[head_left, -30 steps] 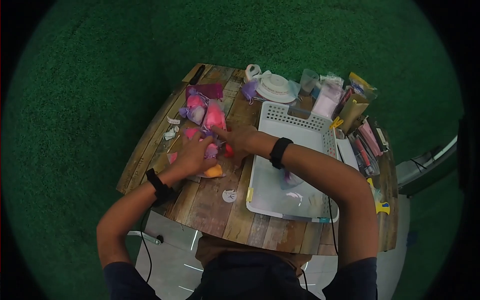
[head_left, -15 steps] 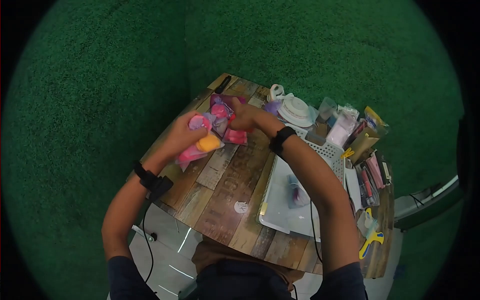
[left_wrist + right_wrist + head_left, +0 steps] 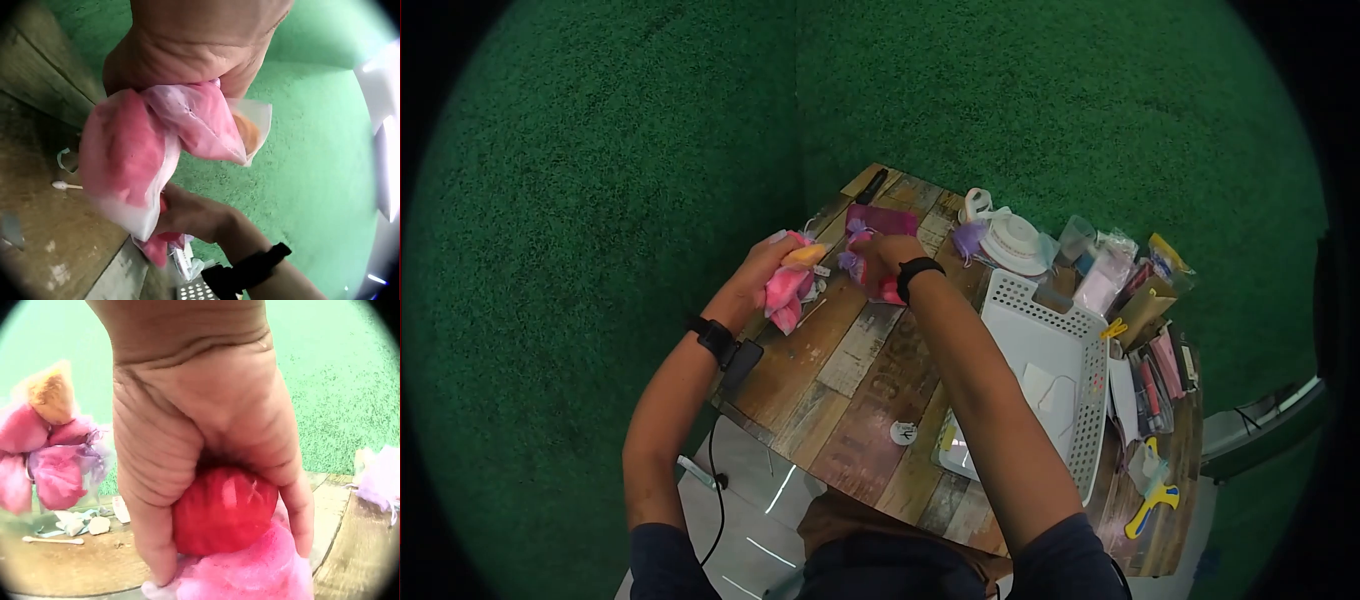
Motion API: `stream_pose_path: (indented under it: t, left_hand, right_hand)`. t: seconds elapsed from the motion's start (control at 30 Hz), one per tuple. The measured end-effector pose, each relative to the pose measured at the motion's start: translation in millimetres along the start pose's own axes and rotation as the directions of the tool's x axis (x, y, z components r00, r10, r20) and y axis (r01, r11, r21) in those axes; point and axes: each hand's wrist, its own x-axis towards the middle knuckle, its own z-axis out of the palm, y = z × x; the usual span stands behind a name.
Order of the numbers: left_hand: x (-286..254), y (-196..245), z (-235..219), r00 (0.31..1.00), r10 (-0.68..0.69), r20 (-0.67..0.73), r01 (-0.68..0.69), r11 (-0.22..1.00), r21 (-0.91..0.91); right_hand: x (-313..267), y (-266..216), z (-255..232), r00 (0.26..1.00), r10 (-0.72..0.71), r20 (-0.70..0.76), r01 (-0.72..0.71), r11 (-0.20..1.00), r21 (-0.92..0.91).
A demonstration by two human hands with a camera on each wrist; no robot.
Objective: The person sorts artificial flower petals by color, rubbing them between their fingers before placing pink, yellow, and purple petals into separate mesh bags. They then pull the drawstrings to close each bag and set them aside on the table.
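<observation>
My left hand (image 3: 762,270) grips several gauze pouches with pink contents (image 3: 785,288) and an orange one (image 3: 806,256), held above the table's left side. In the left wrist view they hang beneath the palm (image 3: 194,53). My right hand (image 3: 887,254) is at the purple cloth (image 3: 897,222), over the remaining pouches. In the right wrist view its fingers curl round a shiny red round thing (image 3: 225,512), their tips down beside a pink gauze pouch (image 3: 250,572). Purple gauze (image 3: 860,230) shows beside the right hand.
A white perforated basket (image 3: 1090,400) stands to the right, a ribbon roll (image 3: 1014,240) behind it. Packets and envelopes (image 3: 1145,310) crowd the right edge, near a yellow-blue tool (image 3: 1152,510). A black object (image 3: 872,186), cotton swab (image 3: 53,540) and round label (image 3: 903,432) lie on the table (image 3: 870,400).
My left hand has lifted its pouches off the table and moved left, away from my right hand. The right hand has gone to the pouches by the purple cloth. The head view has shifted.
</observation>
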Motion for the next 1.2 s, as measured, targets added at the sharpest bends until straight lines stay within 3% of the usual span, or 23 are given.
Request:
stream_pose_path:
  t: [0.07,0.17,0.23,0.27,0.33,0.43,0.6,0.67,0.73,0.83,0.9,0.93,1.0,1.03,1.1,1.13,1.17,1.2]
  left_hand:
    - [-1.8,-6.1,-1.4,0.998,-0.059,0.008,0.059,0.99,-0.124]
    - [0.0,-0.9,1.0,0.999,-0.037,0.014,0.038,0.995,-0.092]
    - [0.7,5.8,5.6,0.999,-0.034,0.031,0.036,0.997,-0.062]
    - [0.2,9.2,7.1,0.999,-0.029,0.03,0.031,0.998,-0.05]
    - [-1.5,15.3,12.8,0.999,-0.033,0.033,0.034,0.999,-0.034]
    - [5.1,26.1,20.6,0.997,0.054,0.057,-0.045,0.989,-0.141]
    - [-3.6,52.9,91.3,0.981,0.037,0.193,0.016,0.964,-0.264]
    - [0.3,46.1,119.3,0.842,0.081,0.534,0.087,0.956,-0.281]
    - [-4.1,33.8,158.5,0.798,0.028,0.602,0.144,0.961,-0.237]
    - [-40.7,19.4,222.6,0.802,-0.08,0.592,0.18,0.977,-0.112]
    - [-39.4,-2.8,244.5,0.703,-0.139,0.697,0.29,0.952,-0.102]
    - [-46.7,-8.9,256.3,0.656,-0.146,0.74,0.299,0.951,-0.077]
    - [-45.1,-45.7,270.7,0.777,-0.2,0.597,0.194,0.978,0.075]
    - [-41.7,-61.7,275.8,0.776,-0.255,0.578,0.186,0.967,0.176]
    - [-28.7,-72.2,268.7,0.754,-0.336,0.564,0.097,0.907,0.41]
    - [-13.7,-71.4,266.6,0.775,-0.343,0.53,0.089,0.891,0.446]
    - [2.3,-67.0,260.2,0.846,-0.267,0.462,0.044,0.898,0.439]
    - [10.2,-52.7,259.6,0.903,-0.183,0.389,-0.005,0.901,0.434]
  right_hand:
    - [8.2,4.9,5.8,0.999,-0.048,0.012,0.048,0.999,0.001]
    - [33.8,19.8,12.0,0.993,-0.116,0.005,0.116,0.993,-0.002]
    - [37.6,25.6,14.8,0.979,-0.136,-0.149,0.133,0.991,-0.034]
    - [38.6,32.0,13.8,0.98,-0.132,-0.152,0.128,0.991,-0.033]
    - [14.3,33.9,-2.6,0.928,-0.261,-0.266,0.271,0.962,0.001]
    - [-15.7,45.9,-32.1,0.878,-0.286,-0.382,0.354,0.928,0.119]
    - [-115.1,62.2,-91.0,0.836,-0.241,-0.493,0.427,0.85,0.308]
    - [-161.4,68.4,-105.0,0.829,-0.227,-0.511,0.439,0.831,0.342]
    - [-217.1,71.1,-115.4,0.833,-0.191,-0.52,0.414,0.838,0.356]
    - [-286.2,78.2,-104.0,0.889,-0.09,-0.448,0.255,0.911,0.323]
    - [-315.5,92.9,-83.5,0.844,-0.116,-0.523,0.263,0.94,0.218]
    - [-325.7,98.3,-71.6,0.874,-0.076,-0.479,0.215,0.946,0.241]
    - [-329.1,116.5,-26.6,0.849,-0.068,-0.525,0.226,0.943,0.243]
    - [-335.8,120.0,-11.4,0.924,-0.053,-0.38,0.183,0.932,0.314]
    - [-353.1,133.5,21.9,0.964,-0.052,-0.262,0.127,0.952,0.279]
    - [-362.9,138.4,24.0,0.987,-0.016,-0.159,0.064,0.951,0.302]
    - [-371.3,141.5,25.7,0.986,-0.009,-0.168,0.062,0.948,0.312]
    - [-379.0,143.7,26.7,0.977,0.071,-0.199,0.024,0.898,0.44]
